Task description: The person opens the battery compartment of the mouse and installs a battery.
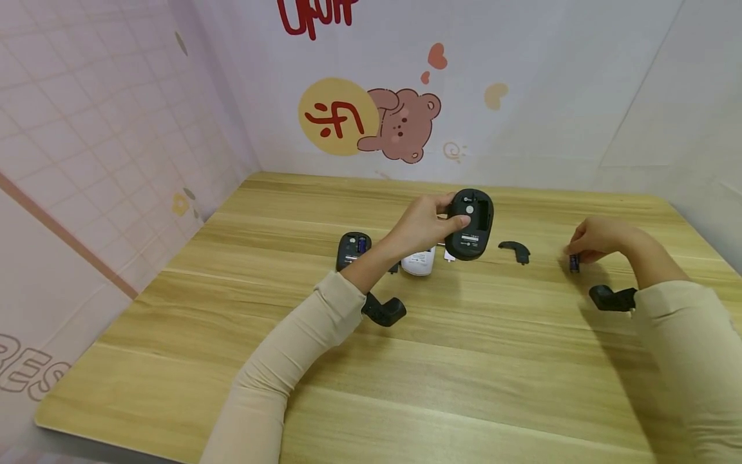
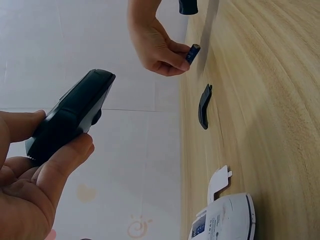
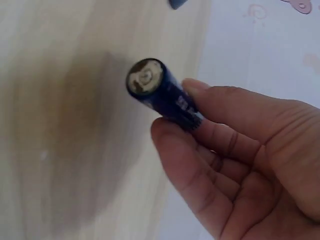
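Note:
My left hand [image 1: 431, 219] holds a black computer mouse [image 1: 464, 248] above the table, thumb on its underside, which faces the head camera. The battery slot in that mouse looks empty and uncovered. On the right, my right hand [image 1: 599, 238] pinches a blue battery [image 3: 172, 102] between thumb and fingers, one metal end pointing out, close over the tabletop. Between the hands lies a loose black battery cover [image 1: 516, 251]. A white mouse [image 2: 232, 217] rests underside up with a blue battery [image 2: 199, 226] in it, beside its white cover [image 2: 218, 181].
A second black mouse [image 1: 350, 248] lies underside up at the left, a blue battery [image 1: 362, 245] in its slot, partly behind the left forearm. Black curved devices [image 1: 385, 312] sit at both wrists. A printed wall [image 1: 551, 129] rises behind the wooden table [image 1: 464, 386].

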{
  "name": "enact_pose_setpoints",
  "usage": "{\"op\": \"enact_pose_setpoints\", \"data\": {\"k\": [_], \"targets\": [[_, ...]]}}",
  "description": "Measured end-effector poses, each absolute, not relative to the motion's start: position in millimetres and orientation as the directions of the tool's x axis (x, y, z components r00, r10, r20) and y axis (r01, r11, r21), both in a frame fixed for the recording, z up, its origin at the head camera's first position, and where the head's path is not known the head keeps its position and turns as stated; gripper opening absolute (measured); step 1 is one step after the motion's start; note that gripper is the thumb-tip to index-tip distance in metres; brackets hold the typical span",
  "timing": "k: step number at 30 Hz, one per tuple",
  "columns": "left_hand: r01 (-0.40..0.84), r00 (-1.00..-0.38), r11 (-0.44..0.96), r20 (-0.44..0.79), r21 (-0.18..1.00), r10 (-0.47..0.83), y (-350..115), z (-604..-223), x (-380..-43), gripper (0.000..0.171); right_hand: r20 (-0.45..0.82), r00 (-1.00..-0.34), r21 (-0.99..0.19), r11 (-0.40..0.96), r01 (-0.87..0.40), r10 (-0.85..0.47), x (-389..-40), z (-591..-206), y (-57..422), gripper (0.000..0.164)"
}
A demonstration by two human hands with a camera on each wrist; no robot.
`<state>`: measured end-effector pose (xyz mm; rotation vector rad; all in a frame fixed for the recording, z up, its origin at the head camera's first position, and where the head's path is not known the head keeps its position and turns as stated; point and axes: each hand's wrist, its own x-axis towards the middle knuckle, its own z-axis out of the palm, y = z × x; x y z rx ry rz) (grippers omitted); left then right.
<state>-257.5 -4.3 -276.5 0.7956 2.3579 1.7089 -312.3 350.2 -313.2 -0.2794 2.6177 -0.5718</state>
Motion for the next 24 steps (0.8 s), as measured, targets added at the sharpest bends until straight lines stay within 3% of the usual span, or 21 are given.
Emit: {"op": "enact_pose_setpoints", "data": {"k": [10,24], "targets": [[0.328,-0.854,0.252,0.171,0.91,0.491,-7,-277,-256,0.047,-0.137,-0.968,-0.585,0.805,-0.093,-0.212,-305,-291,331,0.033],[0.331,-0.864,0.26,0.181,0.907,0.469,-9,-283,-258,0.046,0.066,-0.982,-0.56,0.808,-0.185,-0.179,-276,-256,275,0.037]]}}
